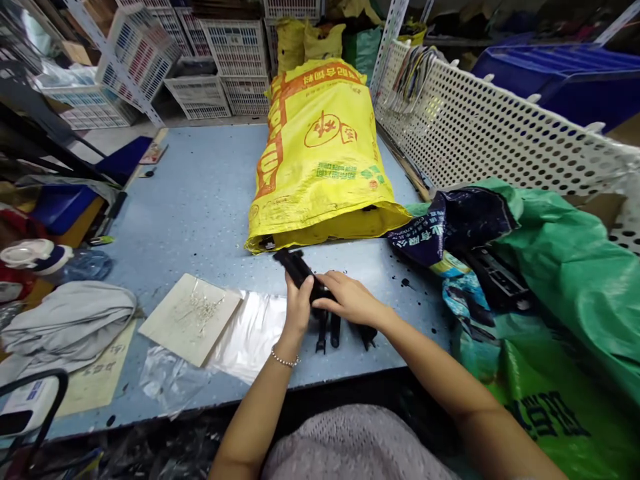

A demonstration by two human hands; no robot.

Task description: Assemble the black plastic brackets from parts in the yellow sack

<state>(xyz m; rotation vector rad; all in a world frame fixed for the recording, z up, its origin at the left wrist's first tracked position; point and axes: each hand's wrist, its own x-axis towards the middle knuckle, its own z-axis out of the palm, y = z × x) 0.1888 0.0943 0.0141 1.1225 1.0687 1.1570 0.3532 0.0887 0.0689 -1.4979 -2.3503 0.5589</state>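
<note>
The blue-topped table [190,183] is the largest thing here, and on its far part lies the yellow printed sack [327,150], its open mouth turned toward the person. At the right side a green woven sack [565,227] is spread in folds. To the left of the hands there is a pale square board [164,328], partly over clear plastic film [253,337].

Both hands are together on one long black plastic part [296,267], in front of the yellow sack's mouth. Its long axis goes slantwise: the far end points left and toward the sack, the near end right and toward the body. The left hand [299,305] grips about its middle; the right hand [353,297] closes on the near end (its fingertips I cannot see fully).

Smaller black pieces [335,331] lie just on the body side, closer to the right hand. Smallest are the pale pin-like bits [203,307] on the board.
</note>
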